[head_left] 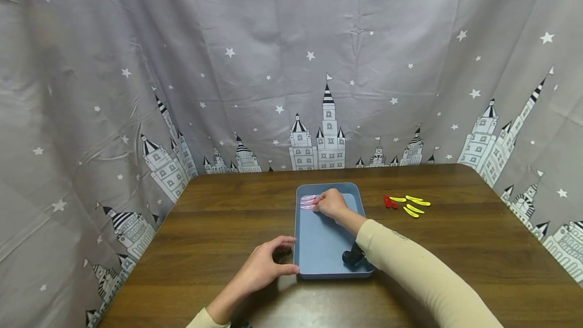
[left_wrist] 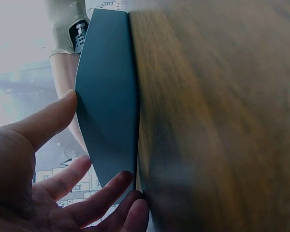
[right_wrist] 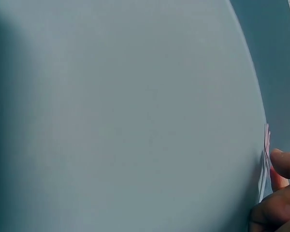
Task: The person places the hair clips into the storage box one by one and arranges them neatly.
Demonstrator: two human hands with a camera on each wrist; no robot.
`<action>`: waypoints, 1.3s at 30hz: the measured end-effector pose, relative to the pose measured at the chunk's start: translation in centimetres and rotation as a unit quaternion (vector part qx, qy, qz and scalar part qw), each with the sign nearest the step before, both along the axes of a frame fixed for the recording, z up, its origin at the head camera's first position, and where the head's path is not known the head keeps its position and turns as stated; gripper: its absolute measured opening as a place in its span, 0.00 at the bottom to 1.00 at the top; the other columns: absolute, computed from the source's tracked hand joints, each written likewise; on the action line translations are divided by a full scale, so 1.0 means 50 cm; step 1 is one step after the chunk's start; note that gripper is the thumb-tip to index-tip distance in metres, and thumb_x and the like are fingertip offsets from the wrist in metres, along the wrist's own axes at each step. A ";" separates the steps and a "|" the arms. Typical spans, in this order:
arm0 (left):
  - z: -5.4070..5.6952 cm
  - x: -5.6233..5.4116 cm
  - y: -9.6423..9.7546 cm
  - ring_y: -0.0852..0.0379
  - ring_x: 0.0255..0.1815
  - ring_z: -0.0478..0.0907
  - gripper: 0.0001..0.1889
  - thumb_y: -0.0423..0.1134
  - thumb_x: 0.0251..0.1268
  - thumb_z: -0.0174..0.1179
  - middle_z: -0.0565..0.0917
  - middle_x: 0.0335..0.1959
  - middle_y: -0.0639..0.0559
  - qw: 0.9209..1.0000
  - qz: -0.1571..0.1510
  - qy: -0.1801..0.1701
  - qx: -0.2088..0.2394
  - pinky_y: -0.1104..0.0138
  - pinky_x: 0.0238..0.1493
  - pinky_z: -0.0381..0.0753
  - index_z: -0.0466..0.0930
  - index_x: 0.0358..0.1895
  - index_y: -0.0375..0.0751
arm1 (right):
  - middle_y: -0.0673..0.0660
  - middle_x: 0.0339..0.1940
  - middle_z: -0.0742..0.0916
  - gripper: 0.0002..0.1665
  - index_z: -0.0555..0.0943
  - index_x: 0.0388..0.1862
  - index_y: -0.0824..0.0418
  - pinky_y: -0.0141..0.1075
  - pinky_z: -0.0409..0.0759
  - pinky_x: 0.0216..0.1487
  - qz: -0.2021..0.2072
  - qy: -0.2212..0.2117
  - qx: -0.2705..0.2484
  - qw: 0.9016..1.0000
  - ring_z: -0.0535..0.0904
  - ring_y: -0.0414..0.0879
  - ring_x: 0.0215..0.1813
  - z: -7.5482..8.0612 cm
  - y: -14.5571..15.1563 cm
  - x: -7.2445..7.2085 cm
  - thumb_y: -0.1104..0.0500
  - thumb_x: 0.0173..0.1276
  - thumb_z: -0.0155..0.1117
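A blue-grey tray (head_left: 324, 247) lies on the table, its long sides running front to back. In its back left part are several pink hair clips (head_left: 307, 207), side by side near the left wall. My right hand (head_left: 332, 203) reaches over the tray, and its curled thumb and fingers pinch a pink clip at the right end of this row. The right wrist view shows the fingertips around the thin pink edges, partly hidden. Beside the tray's front left, my left hand (head_left: 268, 265) rests with thumb and fingers spread, the thumb (left_wrist: 65, 104) touching the rim.
Right of the tray, red hair clips (head_left: 390, 202) and several yellow hair clips (head_left: 414, 206) lie on the wooden table (head_left: 227, 227). Behind the table hangs a grey curtain (head_left: 255, 90) with castles and stars. A black wrist camera (head_left: 352, 256) hangs over the tray's front right.
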State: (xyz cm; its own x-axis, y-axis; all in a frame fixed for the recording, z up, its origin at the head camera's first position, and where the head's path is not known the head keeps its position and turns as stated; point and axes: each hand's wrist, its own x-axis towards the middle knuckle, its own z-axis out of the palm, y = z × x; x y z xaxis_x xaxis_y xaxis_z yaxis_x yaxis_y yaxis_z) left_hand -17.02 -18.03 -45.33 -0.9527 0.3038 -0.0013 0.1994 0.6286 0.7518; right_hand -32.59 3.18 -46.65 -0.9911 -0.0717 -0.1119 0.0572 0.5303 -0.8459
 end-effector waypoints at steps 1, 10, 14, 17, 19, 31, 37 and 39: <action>0.000 0.000 0.000 0.46 0.59 0.80 0.33 0.53 0.53 0.76 0.86 0.54 0.48 1.000 0.000 0.001 0.000 0.45 0.59 0.74 0.79 0.63 0.49 | 0.59 0.41 0.88 0.03 0.89 0.33 0.62 0.34 0.63 0.22 0.000 0.000 -0.001 1.000 0.72 0.46 0.29 0.001 0.001 0.001 0.67 0.59 0.74; 0.001 0.004 -0.001 0.45 0.60 0.80 0.32 0.54 0.53 0.75 0.86 0.55 0.46 1.000 0.003 0.000 0.000 0.44 0.59 0.74 0.79 0.63 0.50 | 0.56 0.36 0.87 0.06 0.90 0.38 0.63 0.34 0.65 0.22 0.003 -0.006 -0.009 1.000 0.69 0.42 0.23 0.027 0.017 0.007 0.64 0.61 0.74; 0.002 0.003 -0.001 0.45 0.59 0.80 0.32 0.53 0.53 0.75 0.86 0.54 0.46 1.000 0.003 0.002 0.000 0.45 0.59 0.74 0.79 0.63 0.50 | 0.59 0.49 0.88 0.08 0.90 0.39 0.64 0.34 0.68 0.30 0.008 0.000 -0.007 1.000 0.74 0.44 0.37 0.048 0.030 0.011 0.63 0.61 0.74; 0.001 0.003 -0.001 0.45 0.59 0.80 0.33 0.54 0.53 0.75 0.86 0.54 0.47 1.000 0.003 0.003 0.001 0.45 0.58 0.74 0.79 0.63 0.50 | 0.61 0.55 0.87 0.10 0.89 0.42 0.64 0.34 0.63 0.25 0.007 -0.013 -0.018 1.000 0.68 0.43 0.27 0.060 0.042 0.012 0.62 0.62 0.73; 0.000 0.003 0.000 0.45 0.59 0.80 0.33 0.54 0.53 0.75 0.86 0.54 0.47 1.000 0.002 0.003 0.002 0.46 0.58 0.74 0.79 0.63 0.49 | 0.61 0.55 0.86 0.11 0.89 0.44 0.64 0.34 0.58 0.21 0.005 -0.023 -0.025 0.999 0.61 0.42 0.23 0.067 0.051 0.013 0.62 0.62 0.73; 0.003 0.004 0.002 0.45 0.59 0.80 0.32 0.53 0.53 0.76 0.86 0.54 0.47 1.000 0.004 0.003 0.003 0.46 0.59 0.74 0.79 0.63 0.49 | 0.60 0.54 0.87 0.12 0.88 0.47 0.61 0.33 0.56 0.18 0.008 -0.036 -0.034 0.999 0.57 0.43 0.16 0.124 0.115 0.047 0.59 0.66 0.70; 0.003 0.004 0.001 0.45 0.60 0.80 0.32 0.53 0.53 0.76 0.86 0.54 0.46 1.000 0.004 0.003 0.002 0.45 0.59 0.74 0.79 0.62 0.50 | 0.60 0.56 0.86 0.15 0.88 0.49 0.62 0.34 0.65 0.22 0.007 -0.023 -0.023 0.999 0.68 0.41 0.25 0.132 0.148 0.055 0.58 0.66 0.70; 0.002 0.005 0.001 0.45 0.60 0.80 0.32 0.53 0.53 0.76 0.86 0.54 0.46 1.000 0.004 0.003 0.002 0.45 0.59 0.74 0.79 0.62 0.50 | 0.60 0.56 0.87 0.15 0.88 0.49 0.62 0.35 0.65 0.23 0.006 -0.021 -0.024 0.999 0.68 0.41 0.24 0.131 0.159 0.058 0.58 0.66 0.71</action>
State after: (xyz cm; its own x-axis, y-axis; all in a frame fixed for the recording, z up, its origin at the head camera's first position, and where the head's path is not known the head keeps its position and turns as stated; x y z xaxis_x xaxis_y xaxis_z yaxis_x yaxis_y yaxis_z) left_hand -16.77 -17.98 -45.22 -0.9549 0.2969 0.0064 0.1999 0.6266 0.7533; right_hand -29.70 11.14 -40.08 -0.9848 -0.0888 -0.1492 0.0871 0.4907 -0.8669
